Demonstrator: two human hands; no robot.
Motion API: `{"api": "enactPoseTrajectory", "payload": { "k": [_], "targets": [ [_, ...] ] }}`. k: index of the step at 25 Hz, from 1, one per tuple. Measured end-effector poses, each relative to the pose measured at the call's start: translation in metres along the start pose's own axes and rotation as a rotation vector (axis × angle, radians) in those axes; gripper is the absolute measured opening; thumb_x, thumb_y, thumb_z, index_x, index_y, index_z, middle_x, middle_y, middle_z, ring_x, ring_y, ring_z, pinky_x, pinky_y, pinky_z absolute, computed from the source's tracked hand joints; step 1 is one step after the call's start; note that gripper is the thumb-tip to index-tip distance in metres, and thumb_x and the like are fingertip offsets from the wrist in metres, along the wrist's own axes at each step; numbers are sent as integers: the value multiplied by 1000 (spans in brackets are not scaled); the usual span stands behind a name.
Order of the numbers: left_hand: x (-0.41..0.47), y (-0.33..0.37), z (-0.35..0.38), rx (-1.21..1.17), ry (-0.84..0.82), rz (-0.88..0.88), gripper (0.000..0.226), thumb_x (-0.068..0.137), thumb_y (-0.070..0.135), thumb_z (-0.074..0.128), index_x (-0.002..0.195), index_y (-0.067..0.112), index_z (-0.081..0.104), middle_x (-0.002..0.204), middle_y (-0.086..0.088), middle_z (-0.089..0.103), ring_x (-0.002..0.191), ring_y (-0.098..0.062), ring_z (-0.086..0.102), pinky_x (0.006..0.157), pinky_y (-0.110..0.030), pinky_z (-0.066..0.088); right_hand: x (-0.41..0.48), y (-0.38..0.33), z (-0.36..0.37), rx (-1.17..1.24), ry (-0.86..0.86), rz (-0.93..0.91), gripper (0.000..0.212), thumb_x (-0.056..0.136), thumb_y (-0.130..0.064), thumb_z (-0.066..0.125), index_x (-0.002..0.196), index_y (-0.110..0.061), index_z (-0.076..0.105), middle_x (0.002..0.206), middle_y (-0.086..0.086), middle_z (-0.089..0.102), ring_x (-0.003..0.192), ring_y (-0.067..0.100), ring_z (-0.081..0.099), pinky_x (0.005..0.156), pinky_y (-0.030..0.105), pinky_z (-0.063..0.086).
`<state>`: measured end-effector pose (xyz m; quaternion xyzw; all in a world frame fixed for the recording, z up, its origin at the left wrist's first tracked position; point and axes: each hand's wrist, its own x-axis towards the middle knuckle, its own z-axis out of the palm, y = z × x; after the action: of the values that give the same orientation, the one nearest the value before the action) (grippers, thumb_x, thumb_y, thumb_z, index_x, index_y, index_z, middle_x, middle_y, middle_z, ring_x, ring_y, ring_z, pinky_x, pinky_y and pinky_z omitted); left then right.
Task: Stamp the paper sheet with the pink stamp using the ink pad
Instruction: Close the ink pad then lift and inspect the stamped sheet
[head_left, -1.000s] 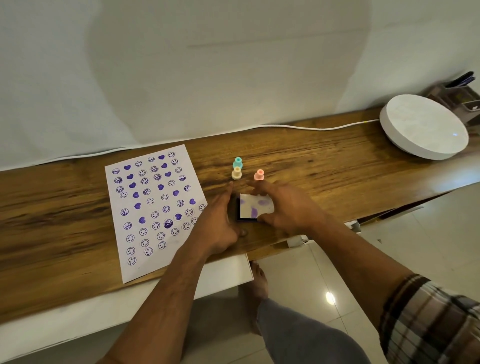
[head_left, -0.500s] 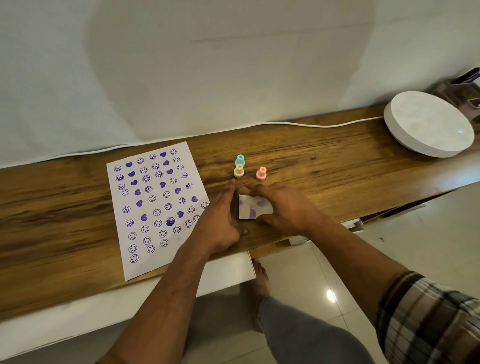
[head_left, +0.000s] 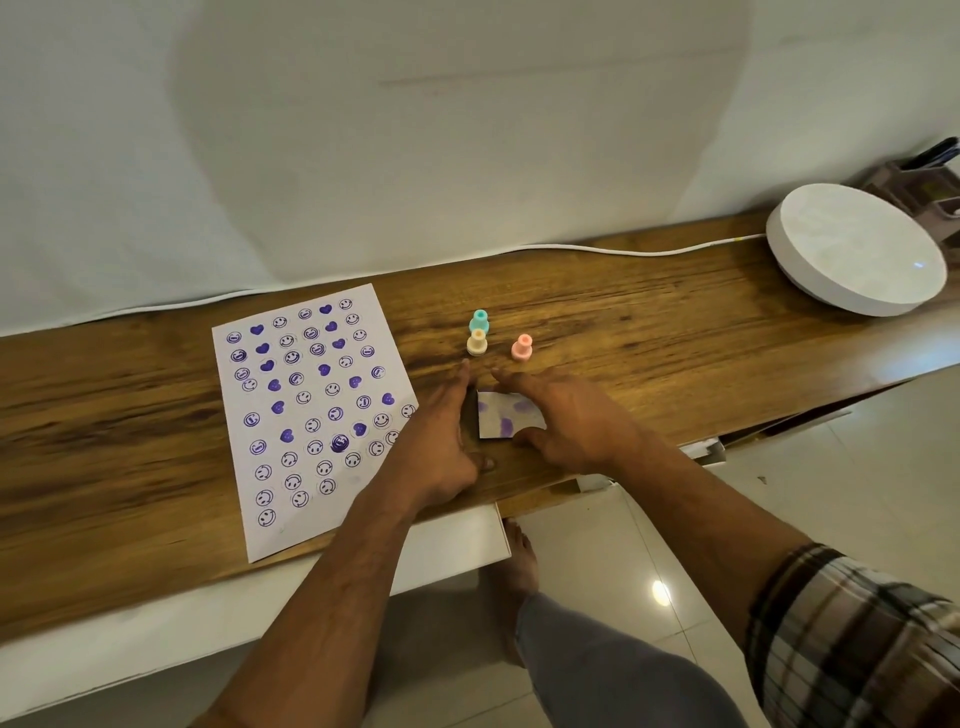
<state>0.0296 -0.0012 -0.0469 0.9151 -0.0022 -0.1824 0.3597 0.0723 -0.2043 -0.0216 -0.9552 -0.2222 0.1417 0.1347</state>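
The pink stamp (head_left: 521, 347) stands upright on the wooden table (head_left: 665, 338), just beyond my hands. The ink pad (head_left: 501, 418), its white lid smeared with purple, lies flat near the table's front edge. My left hand (head_left: 441, 436) presses against the pad's left side with fingers stretched forward. My right hand (head_left: 566, 421) grips its right side, thumb at the near corner and fingers over the far edge. The paper sheet (head_left: 311, 405), covered with several purple smiley and heart prints, lies to the left of my left hand.
A teal stamp (head_left: 479, 320) and a cream stamp (head_left: 476, 344) stand close together left of the pink one. A white round disc (head_left: 852, 249) sits at the far right, a brown organizer (head_left: 930, 182) behind it. A white cable (head_left: 623, 252) runs along the wall.
Both hands stay around the ink pad. The dark strip at the pad's left edge, visible a second ago, no longer shows beside my left hand.
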Motion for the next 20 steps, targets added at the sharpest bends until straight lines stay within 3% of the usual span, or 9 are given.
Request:
{"api": "enactPoseTrajectory", "payload": {
  "k": [5,8,10,13,16,20],
  "targets": [
    [-6,-4,-15,-62,37,-22,115,81,32,85,162,47,5,172,6,26,156,-28,31,118,-44,39,-4,-12,-4,90,49,66,83,90,-41,78,159,-38,33,157,0,54,140,27,50,107,42,47],
    [-18,-15,-39,-174,263,-44,91,88,31,80,161,38,26,165,6,40,150,-25,41,115,-41,40,6,-38,-12,244,258,59,67,94,-34,75,153,-32,45,147,-2,63,130,23,60,102,40,53],
    [-29,-28,-60,-204,449,-128,74,93,31,76,157,29,39,162,2,47,146,-25,46,115,-39,39,23,-72,-12,344,296,68,56,96,-24,71,148,-24,53,135,1,70,119,23,67,95,41,59],
    [-40,-53,-93,-175,551,-293,67,96,27,72,155,17,43,161,-7,47,147,-30,46,118,-43,39,50,-129,-1,356,229,66,47,93,-15,71,139,-13,58,127,11,72,112,32,69,87,42,59],
    [-47,-75,-117,-123,547,-423,59,94,17,70,147,7,48,152,-18,51,138,-37,51,113,-48,46,67,-156,16,279,100,75,52,92,-16,74,139,-10,54,130,15,68,114,34,65,90,42,55],
    [-46,-92,-126,-197,555,-514,47,87,12,68,132,8,58,134,-15,65,126,-38,55,104,-49,51,74,-156,31,227,71,147,57,91,-18,76,142,-11,50,132,13,66,116,31,64,91,39,54]
  ]
}}
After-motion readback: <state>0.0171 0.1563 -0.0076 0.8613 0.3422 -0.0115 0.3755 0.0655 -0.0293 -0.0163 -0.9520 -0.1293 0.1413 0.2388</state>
